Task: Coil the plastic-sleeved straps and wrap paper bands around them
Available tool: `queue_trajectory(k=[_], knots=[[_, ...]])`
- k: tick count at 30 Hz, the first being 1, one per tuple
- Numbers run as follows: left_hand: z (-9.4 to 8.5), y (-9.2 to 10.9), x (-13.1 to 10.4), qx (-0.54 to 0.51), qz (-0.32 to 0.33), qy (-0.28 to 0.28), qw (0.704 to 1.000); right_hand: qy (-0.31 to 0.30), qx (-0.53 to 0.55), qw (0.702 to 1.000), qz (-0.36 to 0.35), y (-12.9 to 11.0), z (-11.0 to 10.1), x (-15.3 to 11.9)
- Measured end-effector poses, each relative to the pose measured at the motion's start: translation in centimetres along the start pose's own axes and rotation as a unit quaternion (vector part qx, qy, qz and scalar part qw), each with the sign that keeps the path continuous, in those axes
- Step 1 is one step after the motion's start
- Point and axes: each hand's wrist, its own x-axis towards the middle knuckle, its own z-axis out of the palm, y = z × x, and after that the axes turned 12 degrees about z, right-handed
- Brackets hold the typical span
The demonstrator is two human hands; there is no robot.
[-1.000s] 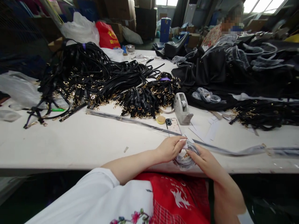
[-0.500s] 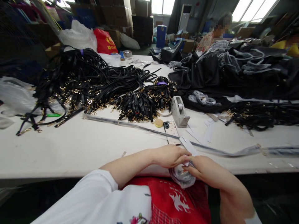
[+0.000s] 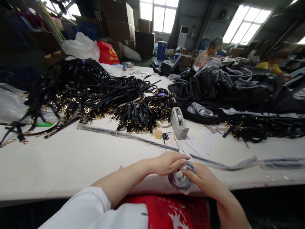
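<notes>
Both of my hands close round a coiled strap in clear plastic wrap (image 3: 179,182) at the table's front edge. My left hand (image 3: 168,162) grips the coil's upper left side, its fingers bent over the top. On the right side, my right hand (image 3: 200,174) pinches the coil, thumb toward its centre. A white paper strip (image 3: 185,155) shows at my fingertips, partly hidden by them. Just beyond lie a phone in a patterned case (image 3: 170,140) and a long plastic-wrapped black strap (image 3: 138,138) that stretches across the table.
A grey tape dispenser (image 3: 179,124) stands behind the phone, beside a round yellow-rimmed item (image 3: 158,134). Black straps with gold clasps (image 3: 135,116) are heaped at left and middle. Black material (image 3: 209,92) and wrapped coils (image 3: 200,110) cover the right. Two people sit at the far right.
The view has tilted up and shifted slightly right. My hands still hold the coil, now turned so its round opening shows more; the white strip is more covered.
</notes>
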Motion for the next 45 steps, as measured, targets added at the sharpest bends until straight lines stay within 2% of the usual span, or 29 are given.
queue_trajectory(k=[5, 8, 10, 13, 15, 17, 20, 22, 23, 25, 27, 30, 33, 35, 38, 41, 43, 45], knots=[[-0.3, 0.7, -0.1, 0.08, 0.011, -0.068, 0.994, -0.041, -0.013, 0.999, 0.014, -0.7, 1.2, 0.3], [0.1, 0.4, -0.8, 0.062, -0.016, -0.078, 0.995, -0.036, -0.013, 0.999, 0.023, -0.6, 2.5, 0.9], [0.4, -0.3, -1.6, 0.018, -0.034, -0.031, 0.999, -0.057, 0.024, 0.998, 0.015, -0.4, 2.7, 1.2], [0.5, -2.2, -3.0, -0.063, -0.057, 0.104, 0.991, -0.083, 0.059, 0.995, 0.016, 0.0, 0.8, 1.9], [0.5, -3.6, -3.7, -0.111, -0.068, 0.198, 0.972, -0.027, 0.064, 0.997, 0.03, 0.2, -2.2, 2.8], [0.5, -4.5, -4.0, -0.14, -0.075, 0.256, 0.954, 0.089, 0.09, 0.991, 0.054, 0.5, -6.1, 4.5], [0.6, -4.4, -4.2, -0.127, -0.089, 0.254, 0.955, 0.222, 0.127, 0.964, 0.072, 1.1, -11.6, 7.7], [0.5, -3.4, -4.4, -0.064, -0.107, 0.223, 0.967, 0.293, 0.128, 0.944, 0.078, 1.4, -13.5, 9.4], [0.5, -2.9, -4.6, -0.021, -0.115, 0.209, 0.971, 0.32, 0.123, 0.936, 0.08, 1.6, -13.8, 10.0], [0.5, -2.4, -5.4, 0.067, -0.127, 0.191, 0.971, 0.346, 0.111, 0.929, 0.072, 1.9, -12.7, 10.3], [0.7, -3.0, -6.9, 0.148, -0.132, 0.191, 0.962, 0.337, 0.108, 0.934, 0.051, 2.5, -10.2, 9.6], [1.5, -6.2, -10.4, 0.27, -0.121, 0.201, 0.934, 0.298, 0.104, 0.949, 0.026, 4.4, -5.1, 7.2], [3.0, -9.8, -14.7, 0.378, -0.089, 0.192, 0.901, 0.27, 0.096, 0.958, 0.024, 7.3, -0.4, 4.6], [4.4, -10.8, -17.4, 0.441, -0.087, 0.19, 0.873, 0.276, 0.09, 0.956, 0.033, 9.0, 2.1, 3.0], [6.3, -9.5, -19.9, 0.534, -0.099, 0.205, 0.815, 0.291, 0.069, 0.954, 0.04, 10.5, 4.7, 1.1], [7.3, -7.0, -20.0, 0.602, -0.123, 0.226, 0.756, 0.291, 0.055, 0.955, 0.029, 10.7, 6.2, 0.1], [7.4, -5.8, -19.3, 0.626, -0.121, 0.224, 0.737, 0.296, 0.044, 0.954, 0.011, 10.8, 6.9, -0.2], [7.5, -5.3, -18.5, 0.64, -0.11, 0.205, 0.733, 0.305, 0.03, 0.952, -0.011, 11.0, 7.7, -0.1]])
